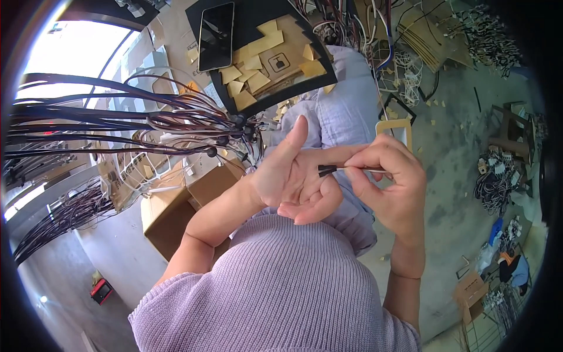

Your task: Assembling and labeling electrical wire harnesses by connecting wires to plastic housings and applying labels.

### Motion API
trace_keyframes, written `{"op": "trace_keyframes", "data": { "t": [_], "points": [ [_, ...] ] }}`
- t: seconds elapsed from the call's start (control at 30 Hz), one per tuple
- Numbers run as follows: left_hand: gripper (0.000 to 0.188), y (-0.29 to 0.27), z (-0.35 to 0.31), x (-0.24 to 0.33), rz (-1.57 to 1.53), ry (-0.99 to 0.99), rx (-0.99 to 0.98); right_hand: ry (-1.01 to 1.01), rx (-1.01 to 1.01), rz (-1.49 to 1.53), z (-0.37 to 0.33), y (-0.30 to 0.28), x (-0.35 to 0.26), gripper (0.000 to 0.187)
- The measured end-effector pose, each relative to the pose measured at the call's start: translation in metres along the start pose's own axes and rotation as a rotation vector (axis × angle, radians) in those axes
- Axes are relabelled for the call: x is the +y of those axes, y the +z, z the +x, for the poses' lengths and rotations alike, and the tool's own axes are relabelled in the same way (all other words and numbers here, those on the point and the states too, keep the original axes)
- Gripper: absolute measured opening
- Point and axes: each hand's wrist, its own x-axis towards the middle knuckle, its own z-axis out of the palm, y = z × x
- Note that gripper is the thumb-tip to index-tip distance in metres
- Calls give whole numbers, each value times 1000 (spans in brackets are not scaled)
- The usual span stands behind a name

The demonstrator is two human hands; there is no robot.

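Observation:
My right hand [394,179] is closed in a pinch on a thin cable with a small black end [326,170]. That end points left, over the palm of my left hand. My left hand [302,176] is turned palm up with its thumb raised and its forefinger stretched to the right. Its other fingers bend loosely, and nothing appears gripped in them. I cannot tell whether the cable's end touches the palm. Just left of my left hand, a thick bunch of dark and brown cables [193,120] runs off toward the left.
Beyond my hands is a black-edged board [258,102] with yellow paper scraps and a dark phone [216,36]. An open cardboard box [170,211] stands by my left forearm. Cable bundles [495,179] and a stool [509,132] are on the right, above a grey floor [443,229].

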Motion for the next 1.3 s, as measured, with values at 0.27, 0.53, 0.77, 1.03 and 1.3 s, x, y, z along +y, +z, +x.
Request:
{"op": "trace_keyframes", "data": {
  "t": [0.27, 0.53, 0.77, 1.03, 1.3],
  "points": [
    [105, 1, -4, -1, 54, -10, -79, -74, 11, -150, 0, 2, -15, 15],
    [71, 16, -3, 14, 508, -152, 101, -133, 39, -233, -2, 7, -17, 15],
    [52, 18, -10, 22, 245, 19, 171, 10, 96, -29, 1, -25, -12, 9],
    [53, 14, -9, 21, 226, 25, 193, 25, 169, -90, -3, -19, -1, 11],
    [52, -4, -20, 29, 887, -36, 219, -9, 52, -241, 3, -10, 8, 7]
  ]
}}
